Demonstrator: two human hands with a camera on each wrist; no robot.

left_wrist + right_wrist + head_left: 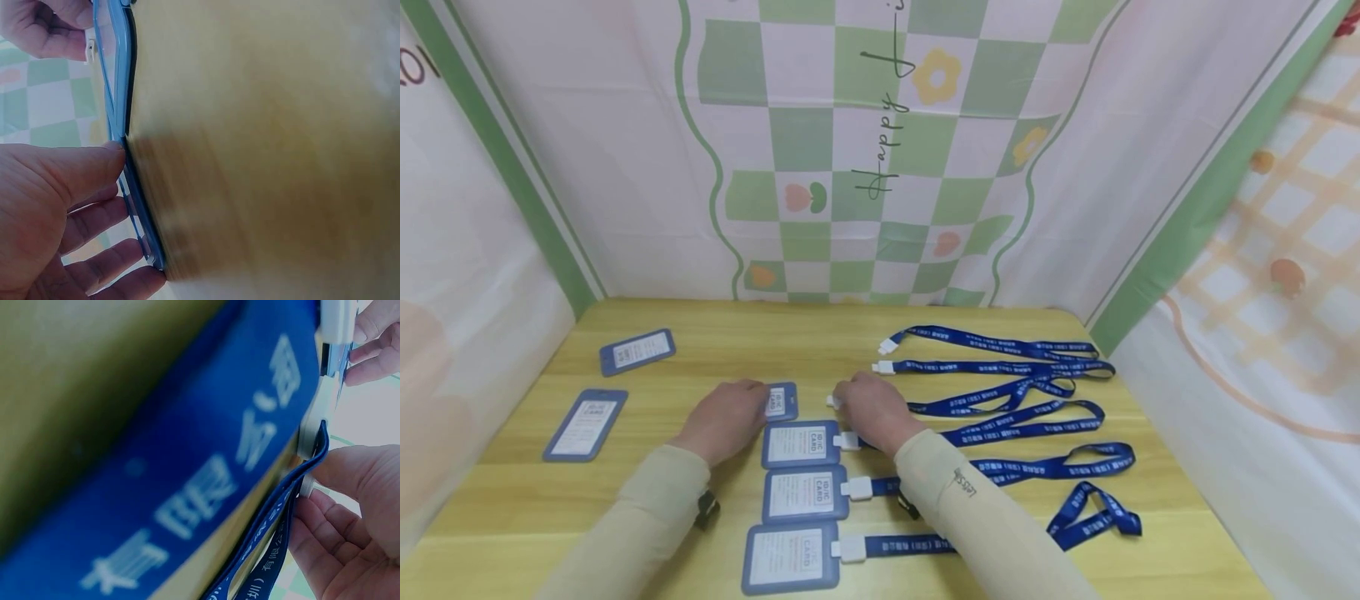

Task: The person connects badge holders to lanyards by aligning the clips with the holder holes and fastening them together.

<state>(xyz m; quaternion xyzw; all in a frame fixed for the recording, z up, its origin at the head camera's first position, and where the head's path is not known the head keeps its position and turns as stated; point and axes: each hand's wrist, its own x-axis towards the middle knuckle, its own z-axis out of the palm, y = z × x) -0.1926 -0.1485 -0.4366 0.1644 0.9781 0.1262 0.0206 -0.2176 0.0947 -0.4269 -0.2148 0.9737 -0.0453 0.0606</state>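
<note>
While pinching badge holder in left hand, lanyard clip in right hand, could jostle adjacent holder through tight spacing.

From my remote post, head view: wood-grain table, pale yellow, far edge against a white backdrop cloth. The backdrop bears a green-and-white checkerboard print between wavy green lines; dark script lettering runs sideways, "Happy" legible. Two orange-yellow flowers on its right half; pink tulip-like motif lower left. Left side cloth: white, green band, partial lettering near the top. Right side cloth: peach plaid, small orange fruit motifs. Through the left wrist camera I get mostly blurred tabletop, a brown shadow across it.
</note>
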